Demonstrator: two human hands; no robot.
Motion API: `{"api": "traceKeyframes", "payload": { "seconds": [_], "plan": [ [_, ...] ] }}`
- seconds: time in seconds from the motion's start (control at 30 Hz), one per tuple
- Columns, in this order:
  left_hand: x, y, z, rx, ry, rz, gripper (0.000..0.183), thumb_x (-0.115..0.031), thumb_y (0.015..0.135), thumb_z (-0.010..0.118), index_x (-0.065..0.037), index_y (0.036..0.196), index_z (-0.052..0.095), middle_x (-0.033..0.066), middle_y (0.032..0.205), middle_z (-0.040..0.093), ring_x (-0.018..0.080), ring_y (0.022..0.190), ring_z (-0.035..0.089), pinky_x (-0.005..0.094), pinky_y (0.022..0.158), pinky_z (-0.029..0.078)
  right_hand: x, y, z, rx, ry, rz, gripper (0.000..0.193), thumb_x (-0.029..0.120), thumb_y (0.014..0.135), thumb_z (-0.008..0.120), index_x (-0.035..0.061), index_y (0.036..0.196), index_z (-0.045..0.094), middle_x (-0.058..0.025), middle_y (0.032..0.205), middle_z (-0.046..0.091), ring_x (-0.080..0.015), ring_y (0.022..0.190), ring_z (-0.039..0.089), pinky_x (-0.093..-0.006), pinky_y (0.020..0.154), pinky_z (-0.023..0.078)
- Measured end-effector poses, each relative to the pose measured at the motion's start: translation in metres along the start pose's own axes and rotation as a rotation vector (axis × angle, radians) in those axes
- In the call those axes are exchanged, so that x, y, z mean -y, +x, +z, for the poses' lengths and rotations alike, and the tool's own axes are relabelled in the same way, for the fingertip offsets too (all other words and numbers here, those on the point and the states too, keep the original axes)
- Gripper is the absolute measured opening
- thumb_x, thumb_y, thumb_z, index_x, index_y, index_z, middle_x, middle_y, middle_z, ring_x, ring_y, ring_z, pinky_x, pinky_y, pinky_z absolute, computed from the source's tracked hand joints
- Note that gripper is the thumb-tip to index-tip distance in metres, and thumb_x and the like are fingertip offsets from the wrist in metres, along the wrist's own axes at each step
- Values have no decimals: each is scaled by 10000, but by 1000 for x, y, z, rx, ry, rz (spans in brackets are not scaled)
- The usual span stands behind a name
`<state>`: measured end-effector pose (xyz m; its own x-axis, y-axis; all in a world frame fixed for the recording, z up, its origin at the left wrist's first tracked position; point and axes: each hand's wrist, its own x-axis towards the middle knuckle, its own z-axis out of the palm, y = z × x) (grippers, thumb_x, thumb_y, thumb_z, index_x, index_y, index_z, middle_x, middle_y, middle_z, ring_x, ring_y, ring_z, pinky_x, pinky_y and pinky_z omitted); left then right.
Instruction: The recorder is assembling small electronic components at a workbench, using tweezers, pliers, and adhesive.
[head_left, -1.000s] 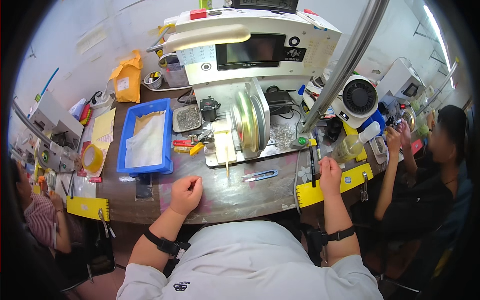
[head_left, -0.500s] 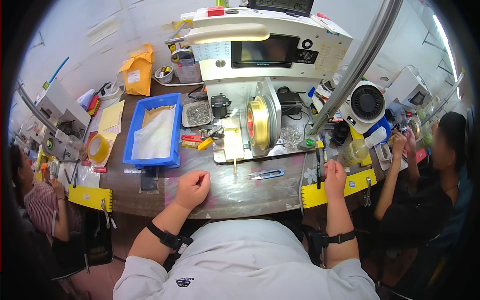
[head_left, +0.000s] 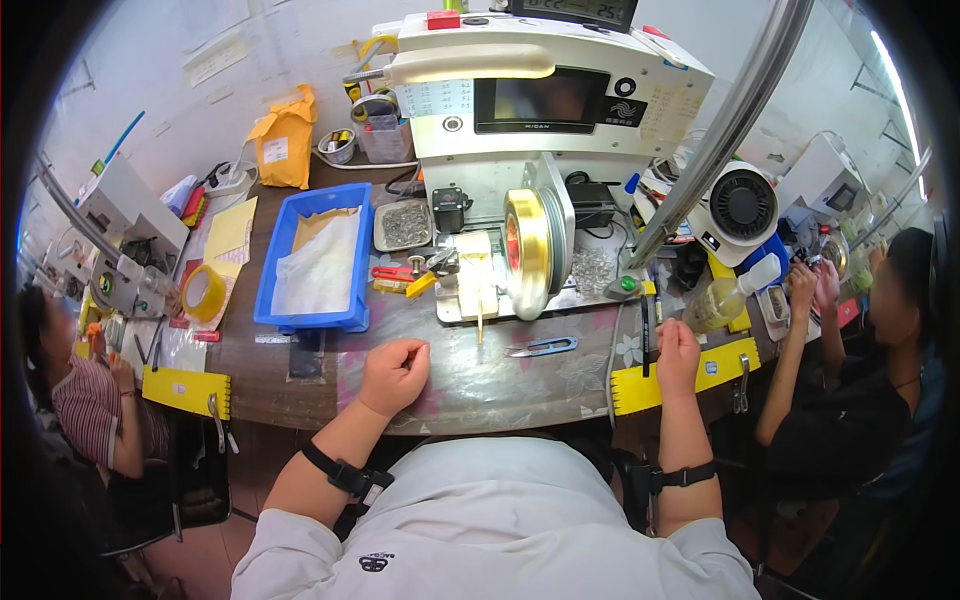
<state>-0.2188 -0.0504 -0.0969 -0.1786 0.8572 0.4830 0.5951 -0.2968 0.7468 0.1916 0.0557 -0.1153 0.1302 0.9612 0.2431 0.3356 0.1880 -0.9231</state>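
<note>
My left hand [head_left: 396, 376] rests closed at the front edge of the table, its fingers curled and nothing showing in them. Over by the yellow strip on the right, my right hand [head_left: 678, 358] is also curled into a loose fist, with no object visible in it. Between the two lie thread snips [head_left: 550, 346] with a blue handle, touched by neither hand. Beyond them stands a white machine [head_left: 480, 143] with a dark screen and a spool of gold wire or ribbon [head_left: 521, 245]. A thin rod [head_left: 480, 328] sticks out from its cream block.
A blue tray [head_left: 262, 290] holds white and brown paper. Beside it sits a dish of small metal parts [head_left: 403, 226]. A metal pole [head_left: 700, 150] slants across the right, near a clear bottle [head_left: 712, 308] and a fan [head_left: 742, 200]. People work on both sides.
The whole view has shifted slightly, so the scene sits a little further right. Both hands keep their closed pose and place.
</note>
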Motion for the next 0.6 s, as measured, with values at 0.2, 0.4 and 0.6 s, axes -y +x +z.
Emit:
{"api": "traceKeyframes", "payload": {
  "seconds": [0.2, 0.4, 0.6],
  "plan": [
    [-1, 0, -1, 8, 2, 1, 24, -37, 800, 639, -18, 789, 651, 123, 655, 617, 244, 550, 602, 322, 524, 460, -1, 0, 0, -11, -10, -8, 290, 226, 969, 519, -7, 810, 587, -14, 707, 528, -92, 674, 450, -253, 630, 392],
    [0, -1, -2, 44, -13, -32, 51, -34, 830, 626, 11, 812, 640, 113, 691, 620, 198, 588, 591, 292, 558, 451, 4, -1, 1, -18, -6, 4, 292, 227, 970, 517, -4, 806, 586, -1, 693, 513, -84, 659, 442, -246, 612, 381],
    [-1, 0, 0, 4, -12, 3, 28, -35, 800, 642, -10, 793, 653, 126, 653, 616, 241, 546, 601, 320, 522, 461, 6, -1, 2, -20, 30, -4, 297, 242, 973, 519, 13, 796, 588, 34, 652, 458, -53, 610, 395, -220, 561, 335]
  ]
}}
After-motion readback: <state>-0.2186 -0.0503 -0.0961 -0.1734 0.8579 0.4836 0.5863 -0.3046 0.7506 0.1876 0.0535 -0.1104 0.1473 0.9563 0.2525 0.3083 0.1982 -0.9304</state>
